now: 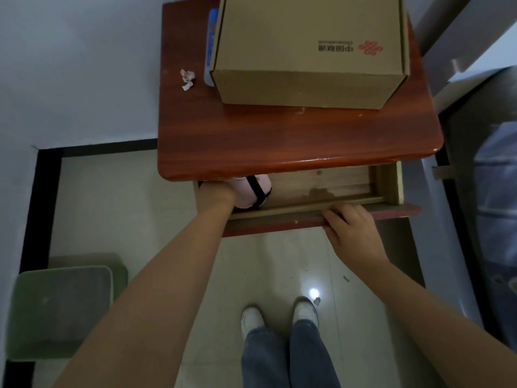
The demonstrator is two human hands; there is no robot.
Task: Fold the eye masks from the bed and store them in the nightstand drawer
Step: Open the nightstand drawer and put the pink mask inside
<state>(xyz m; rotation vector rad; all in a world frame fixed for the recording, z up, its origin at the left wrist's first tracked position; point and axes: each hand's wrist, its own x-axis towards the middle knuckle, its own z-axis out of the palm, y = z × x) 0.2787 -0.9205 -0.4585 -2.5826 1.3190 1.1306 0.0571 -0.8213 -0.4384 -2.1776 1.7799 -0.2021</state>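
The nightstand drawer (349, 189) is pulled out under the red-brown nightstand top (279, 141). A folded pink eye mask (251, 193) with a black strap lies in the drawer's left end. My left hand (215, 194) reaches into that end and rests against the mask; its fingers are hidden under the nightstand top, so its grip cannot be made out. My right hand (349, 222) grips the drawer's red front panel (391, 212), fingers curled over its top edge. The rest of the drawer's wooden floor is bare.
A cardboard box (307, 51) fills the back of the nightstand top, with a blue item (211, 37) beside it and a crumpled paper scrap (187, 78). A green bin (61, 309) stands on the tiled floor at left. The bed (492, 191) is at right. My shoes (279, 317) are below.
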